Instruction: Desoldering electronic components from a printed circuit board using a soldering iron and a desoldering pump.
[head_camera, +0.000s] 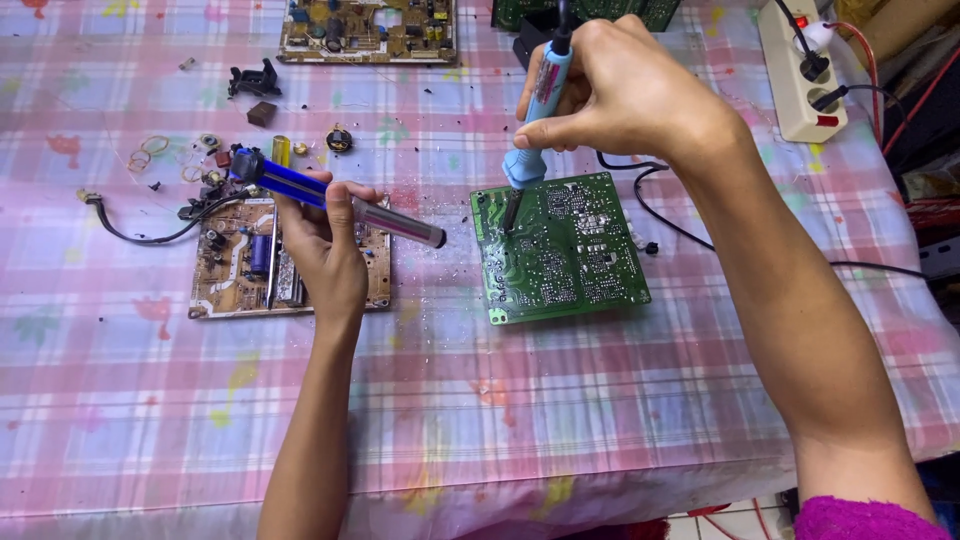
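Right hand (620, 95) at one o'clock, fingers (560, 130) clamped round the light-blue handle of a soldering iron (535, 115); tip pressed down onto the green circuit board (560, 250) near its upper left corner. Left hand (325, 245) at nine o'clock, fingers wrapped tight round a blue and silver desoldering pump (330, 195); nozzle pointing toward three o'clock, well short of the green board, plunger end out toward ten o'clock. Green board lying solder side up at the centre of the bench (480, 400), on a pink checked cloth; black cord trailing from its far side toward a white power strip (795, 70) at two o'clock. Beneath the left hand, a brown circuit board (240, 275) with components facing up; loose parts and a short black cable scattered toward ten o'clock; another brown board (370, 30) at twelve o'clock. Best done, by the look of it, with the tip held steady on one joint, the pump nozzle brought close beside it, the board kept from sliding on the cloth.
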